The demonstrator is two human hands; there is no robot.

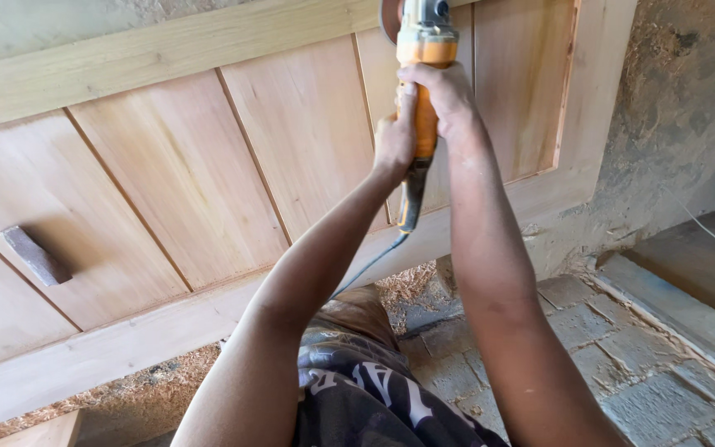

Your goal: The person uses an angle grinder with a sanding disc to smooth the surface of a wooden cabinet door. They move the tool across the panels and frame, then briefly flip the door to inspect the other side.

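An orange and grey angle grinder (pixel 424 50) is held out in front of me over a large panelled wooden door (pixel 208 174) lying flat. My left hand (pixel 395 136) grips the lower part of its orange handle. My right hand (pixel 444 95) wraps the handle just above it. The grinder's disc (pixel 391 18) sits at the top edge of the view, against the door's panels; contact cannot be told. A dark cable (pixel 374 261) runs down from the handle's black end toward my body.
A small grey block (pixel 35 255) lies on a door panel at the left. Sawdust (pixel 407 285) is heaped under the door's near rail. A stone paved floor (pixel 622 372) and a rough plastered wall (pixel 680 108) lie to the right, with a thin white cord (pixel 709 232).
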